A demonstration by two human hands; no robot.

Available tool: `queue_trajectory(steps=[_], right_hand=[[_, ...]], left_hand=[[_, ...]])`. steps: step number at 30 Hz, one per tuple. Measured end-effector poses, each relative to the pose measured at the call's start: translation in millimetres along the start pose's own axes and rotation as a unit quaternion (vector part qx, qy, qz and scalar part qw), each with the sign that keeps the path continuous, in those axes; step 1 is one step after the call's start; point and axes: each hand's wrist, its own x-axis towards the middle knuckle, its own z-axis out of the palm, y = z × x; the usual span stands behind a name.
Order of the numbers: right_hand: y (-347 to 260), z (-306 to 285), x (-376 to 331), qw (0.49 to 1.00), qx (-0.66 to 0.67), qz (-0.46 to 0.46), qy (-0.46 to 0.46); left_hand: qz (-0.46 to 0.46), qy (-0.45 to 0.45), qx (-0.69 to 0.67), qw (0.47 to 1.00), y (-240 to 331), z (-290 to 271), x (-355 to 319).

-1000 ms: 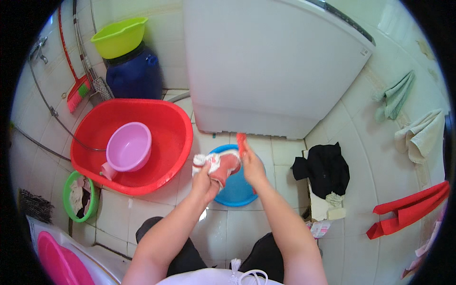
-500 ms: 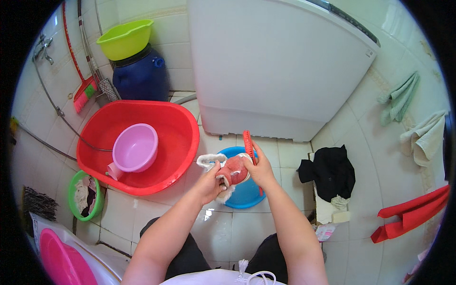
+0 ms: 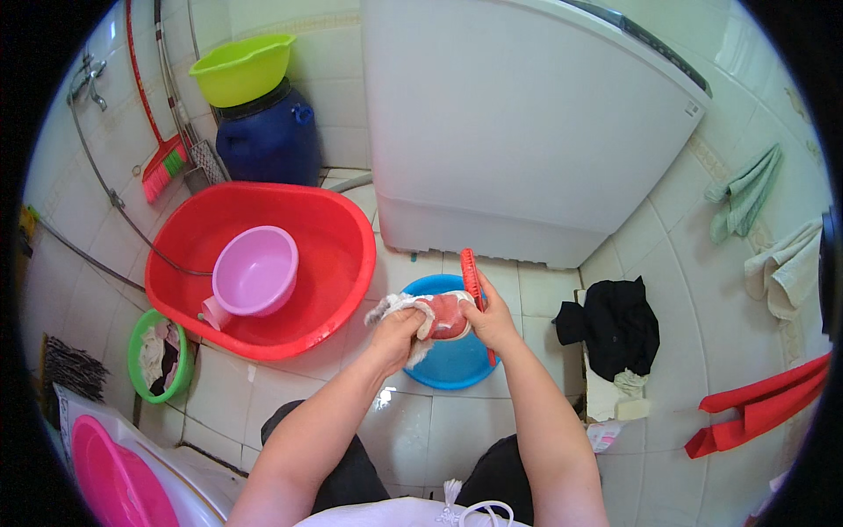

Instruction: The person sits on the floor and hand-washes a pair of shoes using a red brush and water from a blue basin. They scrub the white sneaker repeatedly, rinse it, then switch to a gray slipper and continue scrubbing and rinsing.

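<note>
Over the blue basin (image 3: 450, 369) I hold a soft red-and-white piece (image 3: 450, 316) with fluffy white edges; its exact kind is unclear. My left hand (image 3: 397, 338) is closed around its left part, thumb on top. My right hand (image 3: 492, 318) grips a long red brush (image 3: 472, 279), bristles facing left, and the thumb presses on the right end of the fluffy piece. The brush stands roughly lengthwise, its lower end showing below my hand. Whitish patches show on the red surface.
A large red tub (image 3: 351, 307) holds a pink basin (image 3: 255, 270). A green basket (image 3: 140, 386) of cloth stands left of it. The white washing machine (image 3: 527, 132) rises ahead. At right, black clothing (image 3: 619, 325) lies beside a soap bar (image 3: 631, 410). Towels (image 3: 745, 193) hang on the wall.
The fluffy piece has been turned and bunched up: its white loop at the left is folded in and more plain red surface faces up. The brush stays in my right hand.
</note>
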Motion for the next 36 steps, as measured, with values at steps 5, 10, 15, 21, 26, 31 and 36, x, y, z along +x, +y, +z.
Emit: queue_trajectory(steps=[5, 10, 15, 21, 26, 31, 36], right_hand=[[11.9, 1.7, 0.9, 1.0, 0.004, -0.009, -0.01], [15.7, 7.6, 4.0, 0.999, 0.011, 0.012, -0.043], [-4.3, 35.0, -16.3, 0.961, -0.274, -0.015, 0.012], [-13.7, 79.7, -34.5, 0.897, -0.438, 0.007, -0.066], [5.3, 71.4, -22.8, 0.936, -0.351, -0.001, -0.028], [1.3, 66.7, -21.9, 0.909, -0.413, -0.018, -0.054], [-12.8, 75.4, -28.9, 0.904, -0.426, 0.012, -0.046]], left_hand=[[-0.018, -0.005, -0.089, 0.996, -2.3, 2.7, -2.7], [0.017, -0.005, -0.231, 0.973, -15.3, 6.3, 0.3], [0.028, 0.185, -0.259, 0.948, -19.6, -10.0, 21.6], [0.04, 0.259, -0.377, 0.888, -42.1, -17.0, 38.5], [0.022, 0.3, -0.335, 0.893, -48.2, -12.3, 38.1], [-0.015, 0.279, -0.35, 0.894, -43.0, 3.2, 33.3], [0.121, 0.266, -0.32, 0.901, -37.0, -3.6, 33.3]])
